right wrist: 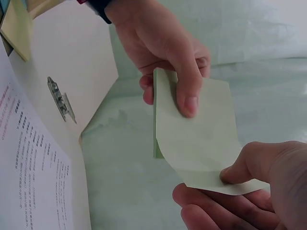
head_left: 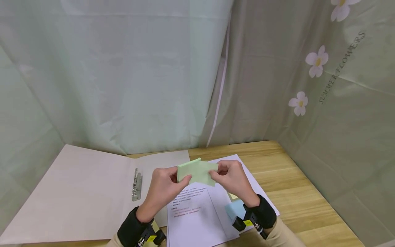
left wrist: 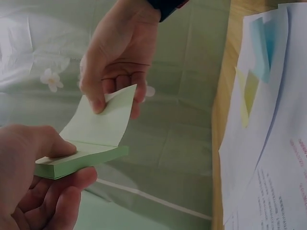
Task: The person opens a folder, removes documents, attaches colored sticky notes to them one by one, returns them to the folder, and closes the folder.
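Above the printed papers, my left hand (head_left: 163, 187) pinches a pad of light green sticky notes (left wrist: 91, 160) between thumb and fingers. My right hand (head_left: 232, 178) holds the free end of the top note (left wrist: 103, 120) between thumb and fingertips. That note bends up off the pad and still meets it along one edge, as the left wrist view shows. In the right wrist view, the left thumb (right wrist: 188, 96) presses flat on the note's face, while the right thumb (right wrist: 235, 172) sits near its lower corner.
An open white binder (head_left: 77, 199) with a metal clip (head_left: 136, 187) covers the left of the wooden table (head_left: 296, 192). Printed sheets (head_left: 197, 226) lie below the hands. Blue (left wrist: 261, 50) and yellow (left wrist: 249, 91) sticky notes stick up from the papers. Curtains (head_left: 139, 79) surround the table.
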Demonstrator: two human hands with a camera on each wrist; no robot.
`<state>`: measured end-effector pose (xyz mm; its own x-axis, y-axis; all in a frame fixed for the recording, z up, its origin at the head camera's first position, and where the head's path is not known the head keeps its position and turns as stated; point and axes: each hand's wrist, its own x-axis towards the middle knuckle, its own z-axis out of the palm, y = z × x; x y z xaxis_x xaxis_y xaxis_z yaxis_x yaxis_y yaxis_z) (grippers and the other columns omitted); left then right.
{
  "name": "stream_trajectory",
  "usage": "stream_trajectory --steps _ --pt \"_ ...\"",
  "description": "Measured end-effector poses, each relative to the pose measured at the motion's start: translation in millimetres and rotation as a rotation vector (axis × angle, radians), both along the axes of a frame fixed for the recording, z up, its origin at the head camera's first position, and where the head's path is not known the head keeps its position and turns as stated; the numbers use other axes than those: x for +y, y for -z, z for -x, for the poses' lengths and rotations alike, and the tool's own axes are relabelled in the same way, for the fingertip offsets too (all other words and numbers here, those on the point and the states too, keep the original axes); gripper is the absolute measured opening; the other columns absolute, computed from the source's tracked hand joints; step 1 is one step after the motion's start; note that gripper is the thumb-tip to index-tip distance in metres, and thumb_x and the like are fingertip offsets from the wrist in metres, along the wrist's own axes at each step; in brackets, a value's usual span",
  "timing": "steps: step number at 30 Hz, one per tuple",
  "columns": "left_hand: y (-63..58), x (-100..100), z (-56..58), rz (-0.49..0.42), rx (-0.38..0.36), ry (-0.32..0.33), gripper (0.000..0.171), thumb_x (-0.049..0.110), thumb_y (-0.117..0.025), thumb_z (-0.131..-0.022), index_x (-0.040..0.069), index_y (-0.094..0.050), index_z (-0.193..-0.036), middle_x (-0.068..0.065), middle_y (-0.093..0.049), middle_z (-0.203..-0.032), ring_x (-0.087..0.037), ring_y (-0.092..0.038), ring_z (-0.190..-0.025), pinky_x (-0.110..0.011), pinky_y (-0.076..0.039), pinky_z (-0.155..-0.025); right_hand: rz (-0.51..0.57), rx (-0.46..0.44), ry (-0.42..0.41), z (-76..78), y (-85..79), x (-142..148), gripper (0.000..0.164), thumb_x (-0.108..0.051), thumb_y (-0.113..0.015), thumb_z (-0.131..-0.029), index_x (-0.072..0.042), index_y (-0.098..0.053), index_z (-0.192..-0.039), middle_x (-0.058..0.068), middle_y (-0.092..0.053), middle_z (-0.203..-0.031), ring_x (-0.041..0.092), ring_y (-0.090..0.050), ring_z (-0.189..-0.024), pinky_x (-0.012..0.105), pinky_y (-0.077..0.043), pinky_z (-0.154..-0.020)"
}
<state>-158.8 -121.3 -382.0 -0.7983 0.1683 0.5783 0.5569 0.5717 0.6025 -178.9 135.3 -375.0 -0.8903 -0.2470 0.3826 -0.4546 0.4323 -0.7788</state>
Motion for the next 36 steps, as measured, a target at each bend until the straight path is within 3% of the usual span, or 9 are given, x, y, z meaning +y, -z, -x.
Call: stream_trajectory --steps 6,10,13,18,24,29,36 --pt "-2.8 -5 2.2 -0.014 -0.002 0.005 0.016 0.004 -0.092 -0.086 0.005 -0.078 -0.079 0.002 -0.066 -0.058 0.007 -0.045 -0.054 -0.016 -0.037 -0.051 -0.019 -0.039 0.036 4.7 -0.5 7 0.035 -0.006 -0.081 -0.097 -0.009 -0.062 -0.068 0.000 -0.067 -0.062 0.004 -0.061 -0.062 0.023 -0.047 -0.066" --pt "-9.2 -17 5.5 -0.052 -0.015 -0.076 0.010 0.005 -0.091 -0.088 0.002 -0.081 -0.085 -0.004 -0.076 -0.067 0.003 -0.055 -0.058 -0.018 -0.044 -0.054 -0.004 -0.093 0.108 11.2 -2.1 17 0.034 -0.005 -0.079 -0.099 -0.006 -0.060 -0.070 0.007 -0.073 -0.066 0.008 -0.066 -0.063 0.023 -0.048 -0.065" --pt "-17.8 -31 6.5 -0.090 -0.040 -0.129 0.011 0.006 -0.091 -0.090 -0.001 -0.084 -0.094 -0.013 -0.083 -0.080 -0.003 -0.060 -0.062 -0.021 -0.047 -0.056 0.043 -0.123 0.166 15.7 -5.2 27 0.026 -0.003 -0.078 -0.099 -0.002 -0.068 -0.075 0.013 -0.078 -0.071 0.012 -0.071 -0.064 0.022 -0.053 -0.065" --pt "-25.5 -40 6.4 -0.116 -0.108 -0.108 0.018 0.010 -0.093 -0.092 -0.001 -0.085 -0.103 -0.015 -0.085 -0.090 -0.006 -0.061 -0.066 -0.022 -0.048 -0.057 0.068 -0.139 0.166 18.2 -10.3 32 0.018 -0.004 -0.078 -0.100 0.000 -0.075 -0.082 0.014 -0.080 -0.075 0.016 -0.074 -0.067 0.023 -0.057 -0.068" --pt "-20.0 -41 4.2 -0.061 -0.124 -0.064 0.012 0.010 -0.093 -0.091 0.004 -0.084 -0.094 -0.004 -0.079 -0.076 -0.003 -0.054 -0.061 -0.022 -0.043 -0.055 0.047 -0.137 0.162 18.7 -10.8 32 0.022 -0.005 -0.077 -0.100 -0.001 -0.072 -0.079 0.014 -0.079 -0.074 0.018 -0.073 -0.067 0.024 -0.052 -0.067" --pt "-13.4 -61 0.5 -0.023 -0.136 -0.011 0.012 0.010 -0.093 -0.090 0.004 -0.083 -0.094 -0.002 -0.079 -0.078 0.000 -0.053 -0.060 -0.022 -0.042 -0.053 0.063 -0.132 0.174 19.9 -13.4 36 0.016 -0.004 -0.078 -0.100 0.002 -0.076 -0.085 0.017 -0.083 -0.081 0.019 -0.076 -0.071 0.022 -0.060 -0.070" --pt "-13.7 -102 -5.8 0.018 -0.108 -0.103 0.016 0.007 -0.094 -0.088 0.002 -0.084 -0.099 -0.006 -0.083 -0.081 0.003 -0.060 -0.061 -0.019 -0.050 -0.054 0.088 -0.154 0.193 20.6 -15.6 43 0.013 -0.005 -0.078 -0.101 0.005 -0.079 -0.092 0.022 -0.085 -0.092 0.012 -0.078 -0.075 0.020 -0.064 -0.073"
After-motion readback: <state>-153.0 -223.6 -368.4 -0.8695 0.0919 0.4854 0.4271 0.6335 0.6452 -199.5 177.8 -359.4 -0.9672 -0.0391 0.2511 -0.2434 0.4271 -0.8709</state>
